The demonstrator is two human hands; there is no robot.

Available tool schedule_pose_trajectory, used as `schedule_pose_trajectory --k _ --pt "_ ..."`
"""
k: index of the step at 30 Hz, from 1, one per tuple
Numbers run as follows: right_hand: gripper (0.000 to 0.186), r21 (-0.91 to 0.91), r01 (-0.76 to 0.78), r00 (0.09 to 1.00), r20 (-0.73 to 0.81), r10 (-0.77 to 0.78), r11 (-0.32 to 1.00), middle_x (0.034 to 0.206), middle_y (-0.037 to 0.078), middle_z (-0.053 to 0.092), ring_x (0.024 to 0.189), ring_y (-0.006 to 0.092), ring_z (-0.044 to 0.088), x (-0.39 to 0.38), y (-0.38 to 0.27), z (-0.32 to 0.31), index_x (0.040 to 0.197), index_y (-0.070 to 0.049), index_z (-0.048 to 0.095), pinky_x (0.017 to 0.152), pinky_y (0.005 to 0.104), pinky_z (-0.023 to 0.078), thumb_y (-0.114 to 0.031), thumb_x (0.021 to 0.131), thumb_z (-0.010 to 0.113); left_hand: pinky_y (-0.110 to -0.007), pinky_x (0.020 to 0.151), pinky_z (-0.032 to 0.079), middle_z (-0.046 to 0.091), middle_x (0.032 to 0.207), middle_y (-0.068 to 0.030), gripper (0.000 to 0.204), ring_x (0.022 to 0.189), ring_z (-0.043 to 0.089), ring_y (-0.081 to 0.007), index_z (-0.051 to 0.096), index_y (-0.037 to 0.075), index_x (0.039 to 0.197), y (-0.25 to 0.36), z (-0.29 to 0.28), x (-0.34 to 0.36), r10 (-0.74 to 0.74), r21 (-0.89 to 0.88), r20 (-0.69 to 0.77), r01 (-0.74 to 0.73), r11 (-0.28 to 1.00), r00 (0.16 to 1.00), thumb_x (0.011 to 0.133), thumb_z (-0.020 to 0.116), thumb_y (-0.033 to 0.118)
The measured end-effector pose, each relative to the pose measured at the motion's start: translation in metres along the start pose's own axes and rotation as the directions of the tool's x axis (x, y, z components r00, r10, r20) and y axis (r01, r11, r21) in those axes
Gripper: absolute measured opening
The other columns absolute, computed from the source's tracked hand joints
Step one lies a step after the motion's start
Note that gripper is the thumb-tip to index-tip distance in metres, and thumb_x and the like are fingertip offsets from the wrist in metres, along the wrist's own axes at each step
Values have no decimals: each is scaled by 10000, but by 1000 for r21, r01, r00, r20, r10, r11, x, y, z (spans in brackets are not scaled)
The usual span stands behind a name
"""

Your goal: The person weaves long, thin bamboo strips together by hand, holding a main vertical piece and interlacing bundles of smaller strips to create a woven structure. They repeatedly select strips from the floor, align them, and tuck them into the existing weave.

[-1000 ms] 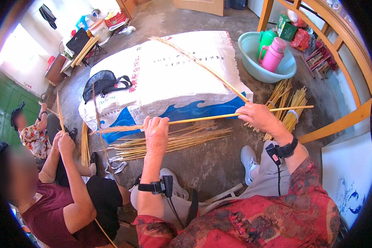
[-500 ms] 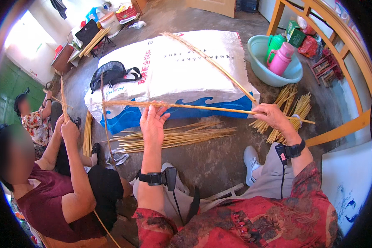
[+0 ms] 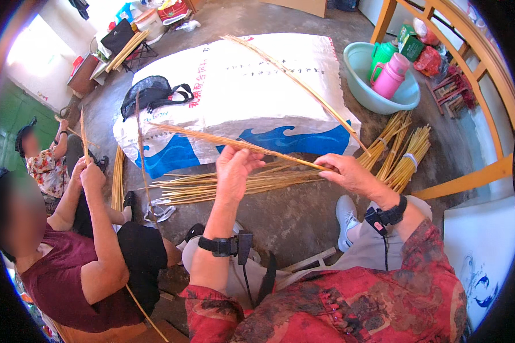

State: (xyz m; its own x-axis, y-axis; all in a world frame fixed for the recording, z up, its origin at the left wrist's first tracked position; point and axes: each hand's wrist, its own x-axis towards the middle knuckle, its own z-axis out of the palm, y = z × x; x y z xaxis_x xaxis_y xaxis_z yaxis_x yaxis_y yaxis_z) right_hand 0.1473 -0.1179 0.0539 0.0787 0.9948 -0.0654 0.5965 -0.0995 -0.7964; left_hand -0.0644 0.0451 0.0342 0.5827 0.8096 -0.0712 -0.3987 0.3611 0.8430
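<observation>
A long straw-coloured stalk (image 3: 292, 158) with a thin brushy tip slants across in front of me, its tip up to the left. My left hand (image 3: 238, 167) pinches it near the middle between thumb and fingers. My right hand (image 3: 349, 173) is closed on its thicker lower end, and that end is hidden in the palm. Beyond my hands, a white sheet (image 3: 240, 97) with printed blue waves lies on the floor, and a single stalk (image 3: 320, 102) rests across it. A loose pile of stalks (image 3: 200, 193) lies just behind my left hand.
Tied stalk bundles (image 3: 412, 157) lie at right, near a pale green basin (image 3: 355, 80) with pink (image 3: 390, 80) and green flasks. A black bag (image 3: 149, 97) sits on the sheet. At left, a co-worker's hands (image 3: 90, 174) hold a stalk; another person (image 3: 46, 157) sits behind. A wooden frame (image 3: 475, 74) stands right.
My right hand has moved left, closer to my left hand. The stalk has gone from nearly level to slanting down to the right. My left fingers, spread before, now pinch it.
</observation>
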Motion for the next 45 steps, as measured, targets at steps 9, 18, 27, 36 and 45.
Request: schedule_pose_trajectory --k 9,18,27,36,45 --pt "219 157 -66 995 78 55 985 612 16 485 562 100 466 8 -5 10 989 -43 558 552 236 390 -179 885 421 -381 667 491 574 845 -78 79 773 563 -204 513 58 865 -1 -7 4 8 -116 -34 -12 993 999 794 496 88" --pt "257 125 -104 986 142 86 987 572 9 459 546 89 457 7 -5 5 993 -56 557 542 230 382 -216 903 377 -356 637 494 565 810 -71 93 754 573 -195 527 47 879 10 -19 2 91 -157 -195 -122 980 977 835 502 126" --pt "287 164 -114 980 183 84 980 557 19 490 541 105 486 8 2 5 980 -54 548 558 247 395 -261 909 363 -310 643 480 572 890 -80 217 776 552 -150 516 21 1038 4 3 0 21 -14 -21 -22 1000 1000 871 472 153" --pt "240 55 -145 970 203 131 988 623 48 538 610 139 534 7 14 2 971 -53 546 581 266 415 -243 868 443 -270 526 485 553 709 -38 129 611 537 -124 562 36 867 8 -13 10 87 27 -270 -83 996 959 838 539 160" --pt "225 -107 -86 996 -29 83 991 738 96 585 694 184 575 -20 56 -60 942 -61 571 638 292 442 -216 779 568 -279 559 456 572 801 -48 181 630 542 -143 530 71 921 39 -52 18 231 -64 -504 -302 951 832 813 585 206"
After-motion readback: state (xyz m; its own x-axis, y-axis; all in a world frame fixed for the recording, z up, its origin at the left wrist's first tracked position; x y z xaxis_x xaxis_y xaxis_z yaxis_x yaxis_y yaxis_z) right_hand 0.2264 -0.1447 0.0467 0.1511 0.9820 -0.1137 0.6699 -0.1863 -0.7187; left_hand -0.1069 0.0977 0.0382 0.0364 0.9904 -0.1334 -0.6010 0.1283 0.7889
